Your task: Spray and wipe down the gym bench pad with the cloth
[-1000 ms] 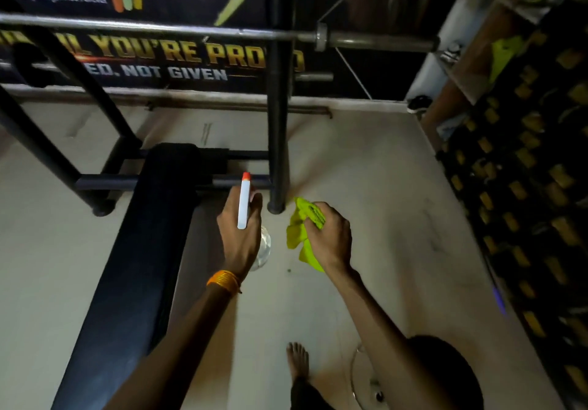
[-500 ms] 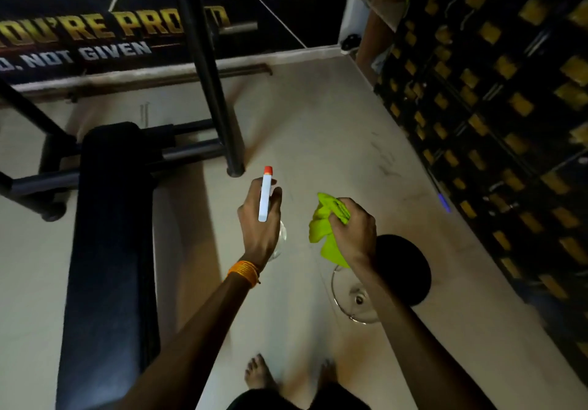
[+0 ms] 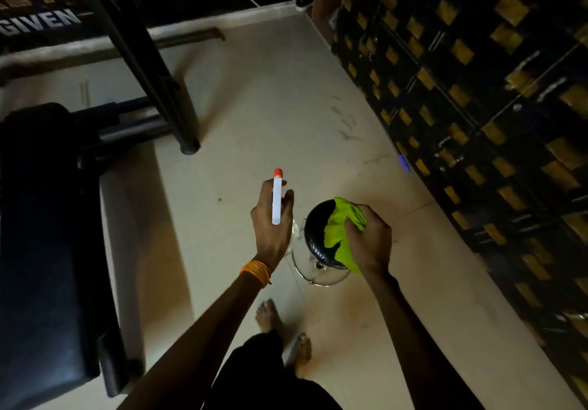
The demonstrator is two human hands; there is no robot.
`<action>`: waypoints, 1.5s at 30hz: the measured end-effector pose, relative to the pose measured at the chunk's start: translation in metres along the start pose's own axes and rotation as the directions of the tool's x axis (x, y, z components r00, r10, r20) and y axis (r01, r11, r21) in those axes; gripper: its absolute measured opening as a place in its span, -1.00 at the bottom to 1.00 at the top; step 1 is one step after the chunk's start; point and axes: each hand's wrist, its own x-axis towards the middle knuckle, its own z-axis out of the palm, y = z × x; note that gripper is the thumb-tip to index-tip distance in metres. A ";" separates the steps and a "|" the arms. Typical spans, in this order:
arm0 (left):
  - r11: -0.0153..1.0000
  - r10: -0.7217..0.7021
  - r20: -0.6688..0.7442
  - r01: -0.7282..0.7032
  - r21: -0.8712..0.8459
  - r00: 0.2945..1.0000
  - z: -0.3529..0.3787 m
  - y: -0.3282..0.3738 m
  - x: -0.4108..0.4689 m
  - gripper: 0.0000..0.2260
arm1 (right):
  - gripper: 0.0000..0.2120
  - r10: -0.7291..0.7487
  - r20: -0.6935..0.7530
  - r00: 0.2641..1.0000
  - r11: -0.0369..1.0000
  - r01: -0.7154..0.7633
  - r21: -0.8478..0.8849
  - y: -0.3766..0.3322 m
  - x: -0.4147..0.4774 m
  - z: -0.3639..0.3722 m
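Note:
The black gym bench pad [image 3: 47,234] runs along the left edge of the head view. My left hand [image 3: 270,218] is to its right, over the floor, shut on a spray bottle [image 3: 276,196] with a white head and an orange nozzle tip; the clear body hangs mostly hidden below the hand. My right hand [image 3: 369,241] grips a bunched neon-green cloth [image 3: 340,228] directly above a round black stool seat [image 3: 316,228]. Whether the cloth touches the seat I cannot tell.
The stool has a chrome ring base [image 3: 318,277]. A black rack upright [image 3: 152,69] stands on the pale floor beside the bench head. Dark lockers with gold squares [image 3: 477,107] line the right side. My bare feet [image 3: 270,317] are below the hands.
The view has swung right and down, so the bench slid to the left edge. Both hands now hover by the stool, the cloth over its seat. Grips are unchanged.

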 end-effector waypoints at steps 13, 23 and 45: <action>0.993 -0.107 0.126 0.101 0.055 0.986 0.140 -0.077 0.006 -0.84 | -0.58 0.081 0.071 0.994 0.995 -0.076 -0.067 0.124 0.084 0.024; 0.982 -0.161 0.030 0.157 0.103 0.987 0.236 -0.209 0.024 -0.85 | -0.67 0.036 0.250 0.968 0.994 -0.009 -0.107 0.261 0.173 0.121; 0.956 -0.232 0.088 0.210 0.207 0.969 0.281 -0.296 -0.002 -0.35 | -0.32 -0.171 0.566 0.806 0.961 0.262 -0.083 0.366 0.203 0.187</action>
